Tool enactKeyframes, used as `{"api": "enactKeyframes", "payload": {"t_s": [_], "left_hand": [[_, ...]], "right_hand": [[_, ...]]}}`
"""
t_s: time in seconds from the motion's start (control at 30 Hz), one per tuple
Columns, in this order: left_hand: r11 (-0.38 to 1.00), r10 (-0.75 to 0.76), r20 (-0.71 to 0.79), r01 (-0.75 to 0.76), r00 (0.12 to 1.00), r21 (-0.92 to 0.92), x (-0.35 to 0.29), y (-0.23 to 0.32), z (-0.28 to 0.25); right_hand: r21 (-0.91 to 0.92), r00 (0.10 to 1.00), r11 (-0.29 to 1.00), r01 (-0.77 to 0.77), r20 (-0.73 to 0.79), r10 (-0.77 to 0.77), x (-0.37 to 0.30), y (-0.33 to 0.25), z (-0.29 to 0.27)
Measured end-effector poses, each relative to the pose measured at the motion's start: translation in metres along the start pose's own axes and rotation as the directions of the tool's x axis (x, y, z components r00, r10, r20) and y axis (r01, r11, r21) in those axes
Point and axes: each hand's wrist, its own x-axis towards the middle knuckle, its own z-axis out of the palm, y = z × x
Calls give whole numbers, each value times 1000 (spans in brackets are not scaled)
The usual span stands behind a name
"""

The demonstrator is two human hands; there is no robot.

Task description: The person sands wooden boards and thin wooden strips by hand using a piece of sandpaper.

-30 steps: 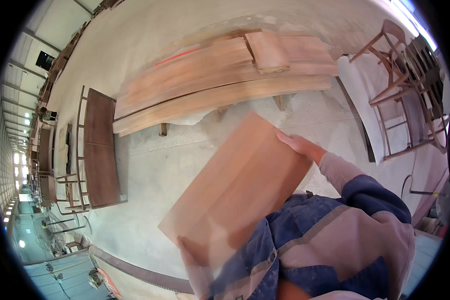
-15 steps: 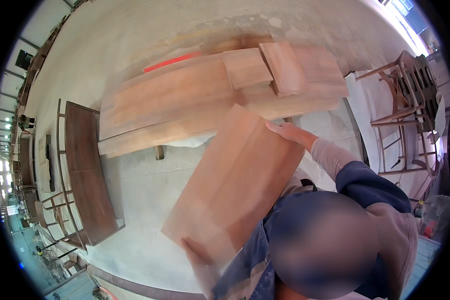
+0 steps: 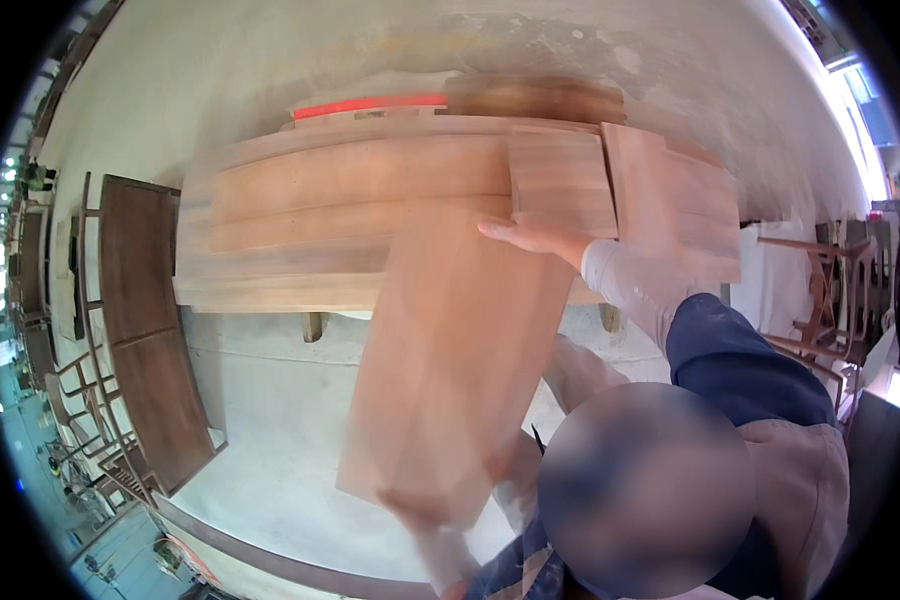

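Observation:
A flat, reddish-brown wooden board point(image 3: 450, 350), blurred by motion, is held between my two hands. My right hand point(image 3: 535, 238) grips its far end near the right corner, thumb lying over the top face. Around the near end is my left hand point(image 3: 415, 515), closed on the edge, its fingers mostly hidden and smeared. The far end of the board overlaps a long wooden worktop point(image 3: 300, 290). On that top lie a smaller square panel point(image 3: 562, 180) and a narrow plank point(image 3: 638, 180), both just beyond my right hand.
To the left stands a dark brown wooden table point(image 3: 150, 330) with a rail frame beside it. Wooden chair frames point(image 3: 820, 290) are stacked at the right. A red strip point(image 3: 370, 104) and a dark plank point(image 3: 535, 97) lie behind the worktop.
The board has swung more upright in view, its far end now over the worktop's near edge. My right hand has moved left with it. The view has turned.

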Motion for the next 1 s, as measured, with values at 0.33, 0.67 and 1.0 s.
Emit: {"api": "enactKeyframes", "payload": {"t_s": [0.33,0.67,1.0], "left_hand": [[949,0,54,17,999,-316,243,-99,148],[967,-89,-136,52,987,-251,325,-113,297],[984,-64,-184,31,981,-176,337,-147,330]], "right_hand": [[-296,944,946,134,-252,-212,278,-65,-48],[-355,963,935,-4,-253,-92,437,-44,-89],[-394,892,919,0,-415,-178,455,-21,-85]]}}
